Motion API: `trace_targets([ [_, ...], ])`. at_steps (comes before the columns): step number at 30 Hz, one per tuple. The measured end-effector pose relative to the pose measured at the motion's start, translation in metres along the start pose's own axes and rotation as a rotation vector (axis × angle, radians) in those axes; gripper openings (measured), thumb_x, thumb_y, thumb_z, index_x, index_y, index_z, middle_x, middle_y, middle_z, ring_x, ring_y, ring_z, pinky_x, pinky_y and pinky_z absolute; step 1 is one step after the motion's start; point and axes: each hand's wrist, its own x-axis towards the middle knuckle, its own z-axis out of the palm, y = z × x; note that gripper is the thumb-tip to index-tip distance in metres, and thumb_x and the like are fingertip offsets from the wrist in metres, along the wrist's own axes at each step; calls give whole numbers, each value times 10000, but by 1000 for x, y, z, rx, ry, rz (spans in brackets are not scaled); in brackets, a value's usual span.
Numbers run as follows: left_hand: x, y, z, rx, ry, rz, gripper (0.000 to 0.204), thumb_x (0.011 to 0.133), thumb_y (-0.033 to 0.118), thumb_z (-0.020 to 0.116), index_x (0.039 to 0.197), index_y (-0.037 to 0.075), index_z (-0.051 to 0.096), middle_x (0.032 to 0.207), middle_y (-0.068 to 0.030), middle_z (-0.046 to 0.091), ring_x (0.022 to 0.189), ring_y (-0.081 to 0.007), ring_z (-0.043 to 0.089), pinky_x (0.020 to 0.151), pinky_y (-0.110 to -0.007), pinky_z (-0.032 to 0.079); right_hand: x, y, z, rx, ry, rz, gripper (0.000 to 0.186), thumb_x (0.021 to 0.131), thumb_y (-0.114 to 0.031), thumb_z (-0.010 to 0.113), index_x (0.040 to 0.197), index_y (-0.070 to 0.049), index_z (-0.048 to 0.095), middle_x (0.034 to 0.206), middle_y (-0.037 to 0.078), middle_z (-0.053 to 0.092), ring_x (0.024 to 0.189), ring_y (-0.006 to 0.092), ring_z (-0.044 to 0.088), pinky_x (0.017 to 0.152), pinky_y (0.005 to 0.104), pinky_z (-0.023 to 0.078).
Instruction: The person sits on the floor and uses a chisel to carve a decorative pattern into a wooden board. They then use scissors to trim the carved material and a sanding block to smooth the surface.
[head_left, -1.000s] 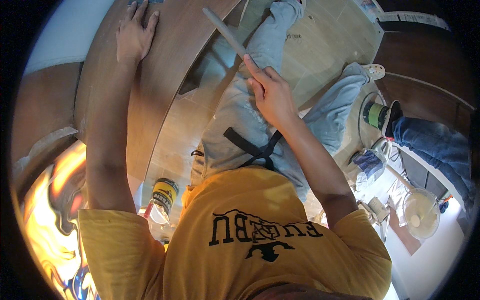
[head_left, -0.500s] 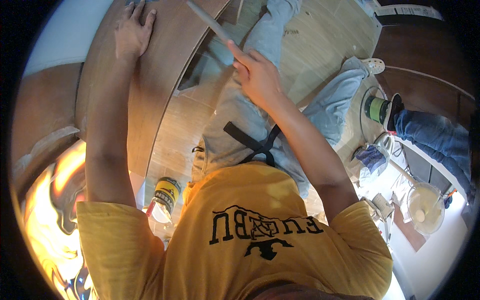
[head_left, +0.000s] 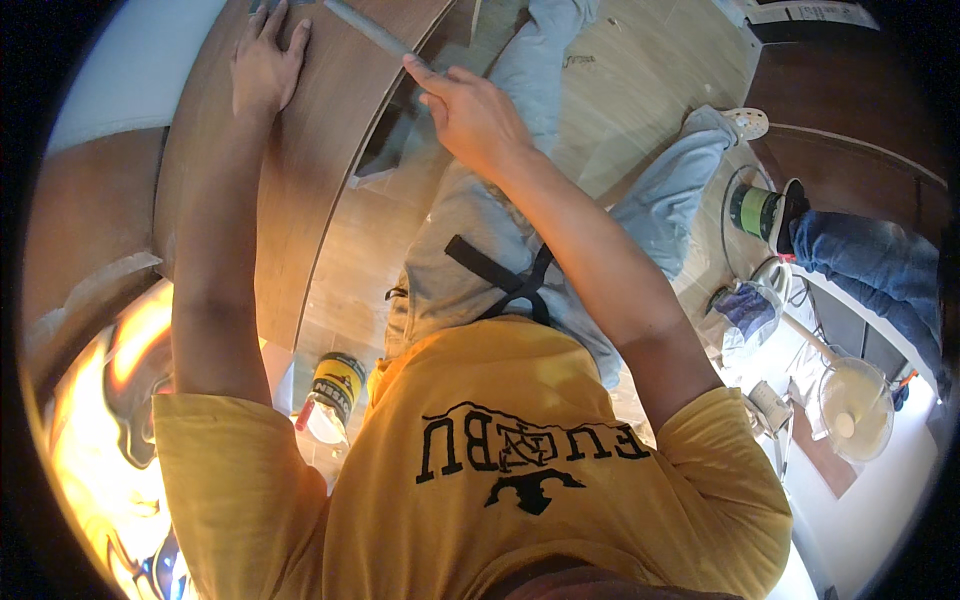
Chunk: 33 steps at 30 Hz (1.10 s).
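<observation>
My left hand (head_left: 268, 62) lies flat on a brown wood-grain panel (head_left: 290, 170), fingers spread towards its far end. A dark bluish patch, too cut off to name, shows by those fingertips. In my right hand (head_left: 480, 120) is a long, narrow grey file (head_left: 370, 28), gripped at its near end with the index finger stretched along it. The file slants up and left over the panel's right edge. Its handle end is hidden inside my fist.
A yellow-and-black can (head_left: 338, 382) stands by my left hip. On the right are a green-banded can (head_left: 752, 210), another person's jeans leg (head_left: 870, 265), a looping cable (head_left: 726, 225) and a round pale container (head_left: 850, 410). My legs stretch across the tiled floor (head_left: 640, 80).
My right hand and the file have moved left and away from me, further over the panel. My left hand stays in place.
</observation>
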Motion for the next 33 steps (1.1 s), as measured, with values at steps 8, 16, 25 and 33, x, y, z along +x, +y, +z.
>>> trace_targets([
  [8, -6, 41, -44, -114, -114, -173, 652, 995, 468, 560, 1498, 55, 532, 1603, -220, 421, 1458, -436, 396, 1221, -512, 314, -89, 7, -35, 75, -52, 166, 579, 986, -156, 626, 1537, -287, 502, 1030, 174, 651, 879, 414, 673, 774, 508, 572],
  [16, -6, 39, -44, -110, -95, -161, 646, 989, 455, 572, 1495, 54, 535, 1602, -217, 425, 1462, -430, 391, 1220, -503, 319, -19, 11, 1, -10, 57, 80, 572, 991, -156, 618, 1538, -275, 500, 1000, 199, 652, 915, 438, 674, 794, 522, 562],
  [25, -10, 34, -42, -110, -103, -168, 654, 991, 453, 569, 1504, 51, 523, 1602, -215, 427, 1462, -428, 393, 1218, -505, 322, -50, 3, -29, 8, 74, 118, 544, 1012, -142, 621, 1528, -287, 530, 858, 141, 599, 752, 343, 611, 722, 464, 505],
  [33, -8, 38, -47, -104, -121, -191, 678, 978, 480, 587, 1520, 79, 515, 1613, -215, 411, 1470, -432, 383, 1232, -502, 305, -43, 16, -6, 21, 69, 84, 602, 987, -168, 647, 1554, -294, 488, 994, 194, 646, 857, 428, 680, 779, 508, 573],
])
